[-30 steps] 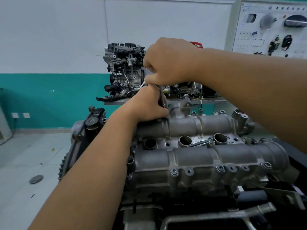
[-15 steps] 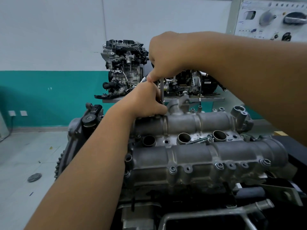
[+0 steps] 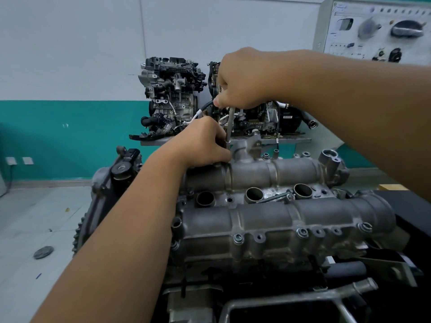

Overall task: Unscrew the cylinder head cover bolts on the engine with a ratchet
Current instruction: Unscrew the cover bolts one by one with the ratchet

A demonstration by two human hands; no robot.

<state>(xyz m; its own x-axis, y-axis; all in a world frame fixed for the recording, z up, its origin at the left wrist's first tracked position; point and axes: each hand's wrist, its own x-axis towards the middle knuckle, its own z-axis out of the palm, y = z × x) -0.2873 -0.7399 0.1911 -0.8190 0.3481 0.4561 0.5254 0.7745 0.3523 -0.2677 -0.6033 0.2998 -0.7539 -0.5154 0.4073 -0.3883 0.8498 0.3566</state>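
Right hand (image 3: 245, 80): fist gripping the top of the ratchet (image 3: 229, 124)
Left hand (image 3: 200, 143): fingers curled round its lower shaft
Ratchet: upright at the far left edge of the cylinder head cover (image 3: 279, 220)

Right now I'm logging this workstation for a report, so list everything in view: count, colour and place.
Cylinder head cover: one, grey, centre, atop the near engine.
Cover bolts: several, silvery, along the near edge.
Round wells: three, dark, between the cover's two humps.
Loose bolt: one, silvery, lying between two wells.
Ratchet tool shaft: one, silvery, upright at the far edge.
Display engines: two, dark grey, on the shelf behind.
Panel board: one, white, top right.
Floor disc: one, grey, lower left.
Left hand: grips the shaft's base.
Right hand: grips its top.
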